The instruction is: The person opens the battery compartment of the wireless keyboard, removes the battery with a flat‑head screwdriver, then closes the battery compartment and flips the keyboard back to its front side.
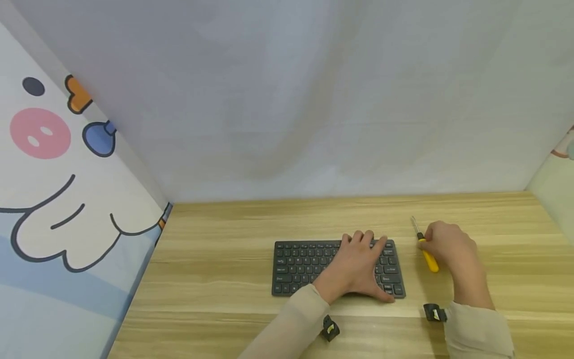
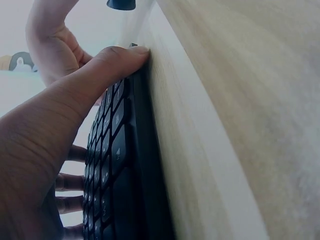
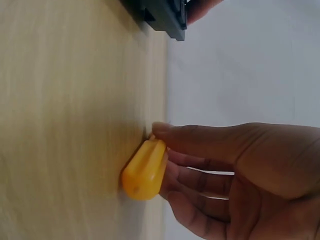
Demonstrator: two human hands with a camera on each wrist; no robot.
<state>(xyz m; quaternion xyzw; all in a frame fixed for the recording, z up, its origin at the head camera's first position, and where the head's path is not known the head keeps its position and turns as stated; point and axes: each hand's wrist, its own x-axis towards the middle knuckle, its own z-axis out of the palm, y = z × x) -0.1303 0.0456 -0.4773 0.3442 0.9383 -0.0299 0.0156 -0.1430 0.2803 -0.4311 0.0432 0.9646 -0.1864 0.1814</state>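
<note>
A dark compact keyboard [image 1: 287, 269] lies on the wooden table. Spread across its right half, my left hand [image 1: 352, 267] holds it, with the fingers over the far edge and the thumb at the near edge. In the left wrist view the thumb lies along the near rim of the keyboard [image 2: 134, 195]. To the right, my right hand [image 1: 454, 249] pinches a screwdriver [image 1: 429, 259] with a yellow handle. Its metal shaft points away from me. The right wrist view shows the handle's rounded end [image 3: 142, 175] near the tabletop, with the thumb on top.
The light wooden table [image 1: 215, 279] meets a pale cloth wall [image 1: 287, 124] at the back. A panel with cartoon drawings [image 1: 67, 199] stands along the left side. Another pale panel [image 1: 553, 194] borders the right.
</note>
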